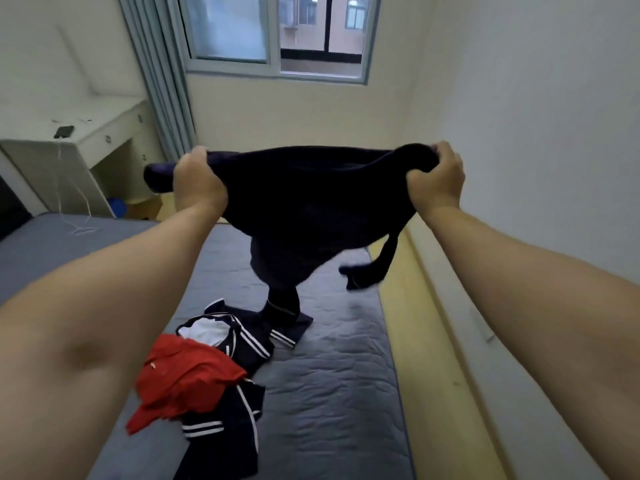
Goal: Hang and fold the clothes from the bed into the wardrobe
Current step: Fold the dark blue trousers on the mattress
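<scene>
Two hands are seen in the head view, both raised out over the bed (346,375). A dark garment (304,202) is held up between them, stretched along its top edge. The left hand (199,181) is clenched round bunched cloth at one end, and a short stub of fabric is left poking out beyond the knuckles. The right hand (436,180) is closed on a wad of cloth at the other end, fingers curled over the top. What kind of garment it is cannot be told, as it is blurred and very dark.

One long part hangs straight down, and its end is laid on the mattress, touching the navy white-striped clothes (249,336). A second, thinner part is seen dangling below the right hand, blurred, near the pale wooden bed frame (415,323). Nearer the camera, a red shirt (187,375) is heaped on the striped clothes.

At far left a white counter (104,123) with drawers is set against the wall, with a small dark object (63,131) laid on it. A white cable (81,216) is trailed from there down onto the bed. A grey-blue curtain (159,81) is drawn back beside the window (277,36).
</scene>
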`<state>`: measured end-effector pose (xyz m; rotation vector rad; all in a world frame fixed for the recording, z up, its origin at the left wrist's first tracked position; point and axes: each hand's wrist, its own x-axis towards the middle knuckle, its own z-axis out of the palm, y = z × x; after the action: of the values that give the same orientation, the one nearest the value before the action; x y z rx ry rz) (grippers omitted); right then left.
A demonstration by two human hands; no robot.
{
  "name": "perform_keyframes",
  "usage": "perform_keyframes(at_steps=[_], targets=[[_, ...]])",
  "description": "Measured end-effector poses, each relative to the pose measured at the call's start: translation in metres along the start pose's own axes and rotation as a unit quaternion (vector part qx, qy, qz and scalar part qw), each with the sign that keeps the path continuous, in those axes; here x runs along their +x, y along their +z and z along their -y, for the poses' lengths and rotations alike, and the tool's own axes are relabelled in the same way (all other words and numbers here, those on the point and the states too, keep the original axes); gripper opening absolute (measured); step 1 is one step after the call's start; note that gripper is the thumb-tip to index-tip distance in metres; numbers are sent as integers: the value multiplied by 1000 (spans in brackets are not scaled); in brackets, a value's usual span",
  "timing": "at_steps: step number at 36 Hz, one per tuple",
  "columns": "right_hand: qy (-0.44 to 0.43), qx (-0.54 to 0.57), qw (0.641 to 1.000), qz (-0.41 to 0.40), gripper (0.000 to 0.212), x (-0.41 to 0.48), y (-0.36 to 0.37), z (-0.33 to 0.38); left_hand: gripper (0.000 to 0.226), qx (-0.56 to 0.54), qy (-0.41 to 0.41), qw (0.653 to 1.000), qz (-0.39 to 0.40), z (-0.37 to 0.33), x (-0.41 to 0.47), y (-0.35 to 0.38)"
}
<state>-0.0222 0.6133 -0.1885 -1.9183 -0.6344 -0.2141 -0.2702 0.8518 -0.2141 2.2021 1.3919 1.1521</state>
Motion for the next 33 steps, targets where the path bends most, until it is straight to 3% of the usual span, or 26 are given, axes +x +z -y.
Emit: perform_keyframes(at_steps=[3,6,10,12,17,23,28,33], targets=[[4,-24,999,33,22,-13,12,-25,25,-10,38,999,-1,28,-16,22],[-1,-103,988,116,16,-34,30,-78,33,37,65,996,54,71,-49,54],[-1,-286,927,241,17,-87,61,-174,34,134,94,975,153,140,-119,106],[-16,-332,898,288,4,-120,82,-227,38,186,92,956,209,178,-159,137],[-101,-414,801,421,18,-214,134,-353,31,316,74,890,321,268,-278,213],[-157,-482,646,571,42,-331,177,-488,35,424,23,786,448,349,-428,281],[-181,-492,611,593,36,-395,192,-553,63,461,-4,730,504,386,-510,306],[-188,-506,594,597,34,-415,193,-577,67,528,53,665,526,390,-537,319]])
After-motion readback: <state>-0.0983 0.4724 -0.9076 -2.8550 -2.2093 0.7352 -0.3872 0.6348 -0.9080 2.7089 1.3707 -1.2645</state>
